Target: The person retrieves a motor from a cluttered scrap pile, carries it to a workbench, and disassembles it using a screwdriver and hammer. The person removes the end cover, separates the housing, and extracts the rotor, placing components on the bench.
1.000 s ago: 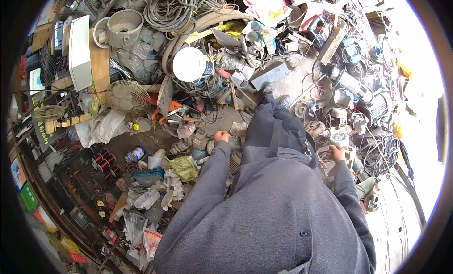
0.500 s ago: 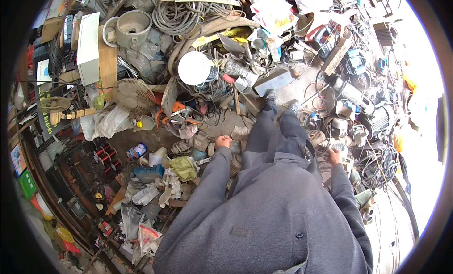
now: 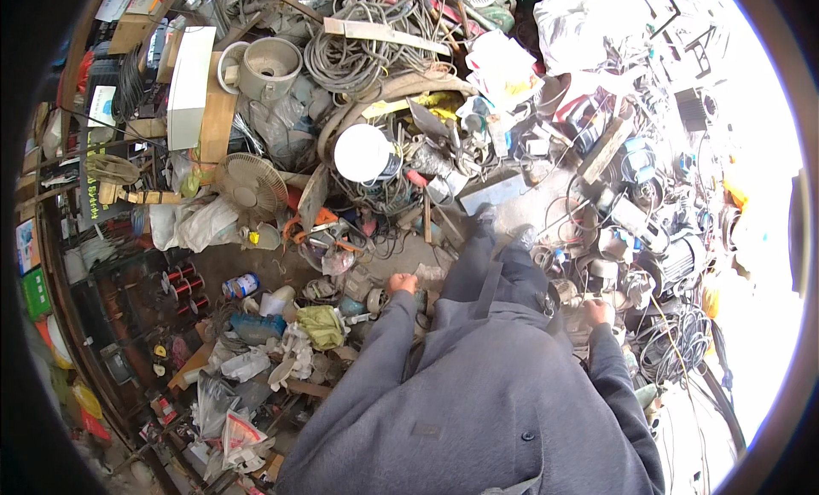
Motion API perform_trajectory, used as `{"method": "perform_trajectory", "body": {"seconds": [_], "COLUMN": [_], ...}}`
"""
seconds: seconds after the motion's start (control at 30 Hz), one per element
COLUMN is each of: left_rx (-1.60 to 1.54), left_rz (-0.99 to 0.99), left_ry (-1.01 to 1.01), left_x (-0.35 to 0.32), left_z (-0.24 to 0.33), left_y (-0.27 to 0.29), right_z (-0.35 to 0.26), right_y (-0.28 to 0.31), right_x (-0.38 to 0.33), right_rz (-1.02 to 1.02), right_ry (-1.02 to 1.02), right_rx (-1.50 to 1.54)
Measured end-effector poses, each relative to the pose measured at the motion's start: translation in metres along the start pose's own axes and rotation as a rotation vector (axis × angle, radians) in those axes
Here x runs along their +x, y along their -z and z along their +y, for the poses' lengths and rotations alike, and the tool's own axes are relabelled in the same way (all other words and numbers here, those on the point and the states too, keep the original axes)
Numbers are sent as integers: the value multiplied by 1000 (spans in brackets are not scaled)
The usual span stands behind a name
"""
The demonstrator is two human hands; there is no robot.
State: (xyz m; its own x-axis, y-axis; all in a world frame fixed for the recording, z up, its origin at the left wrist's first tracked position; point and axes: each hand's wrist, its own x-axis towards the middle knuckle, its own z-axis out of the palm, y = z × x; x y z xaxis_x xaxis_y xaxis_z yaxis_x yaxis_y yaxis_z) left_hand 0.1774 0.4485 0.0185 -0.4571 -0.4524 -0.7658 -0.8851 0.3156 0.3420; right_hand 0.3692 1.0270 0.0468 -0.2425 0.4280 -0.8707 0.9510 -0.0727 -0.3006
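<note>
My left hand (image 3: pixel 403 283) is closed in a fist in front of my left thigh, with nothing showing in it. Below and left of it lie dusty motor parts (image 3: pixel 354 283) and a crumpled olive-green cloth or bag (image 3: pixel 320 326). On the other side, my right hand (image 3: pixel 600 311) hangs beside my right leg with its fingers curled. Whatever it may hold is hidden. Closest to that hand are small grey motor parts (image 3: pixel 636 289) and a coil of black cable (image 3: pixel 674 341). My dark trouser legs (image 3: pixel 469 269) stand between the two hands.
Scrap surrounds me. Ahead are a white bucket (image 3: pixel 362 153), a metal sheet (image 3: pixel 495 193) and a wooden board (image 3: pixel 607 150). A fan (image 3: pixel 251 186) and a blue-labelled can (image 3: pixel 241 285) lie left. A large finned motor (image 3: pixel 676 263) sits right; coiled hose (image 3: pixel 367 56) lies far ahead.
The view has shifted, so the heap ahead sits slightly lower and farther right. My right hand has dropped nearer my body, away from a round grey part; my left hand remains a fist.
</note>
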Motion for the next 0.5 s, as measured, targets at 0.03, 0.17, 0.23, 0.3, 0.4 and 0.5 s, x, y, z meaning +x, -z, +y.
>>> {"method": "perform_trajectory", "body": {"seconds": [0.03,0.17,0.23,0.3,0.4,0.5], "left_rx": [39,39,68,76,-6,-76], "left_rz": [35,113,145,163,163,88], "left_ry": [-4,9,-86,-125,-103,-17], "left_x": [2,14,19,20,14,2], "left_z": [-2,-6,-6,-5,2,15], "left_y": [0,-4,-5,-5,-4,-4], "right_z": [4,21,19,8,-15,-22], "right_y": [1,-2,-5,-7,-9,-9], "right_x": [6,30,31,23,0,-9], "right_rz": [-14,-129,-106,-82,-34,-47], "right_ry": [19,577,353,192,15,21], "right_rx": [6,-224,-78,23,161,169]}}
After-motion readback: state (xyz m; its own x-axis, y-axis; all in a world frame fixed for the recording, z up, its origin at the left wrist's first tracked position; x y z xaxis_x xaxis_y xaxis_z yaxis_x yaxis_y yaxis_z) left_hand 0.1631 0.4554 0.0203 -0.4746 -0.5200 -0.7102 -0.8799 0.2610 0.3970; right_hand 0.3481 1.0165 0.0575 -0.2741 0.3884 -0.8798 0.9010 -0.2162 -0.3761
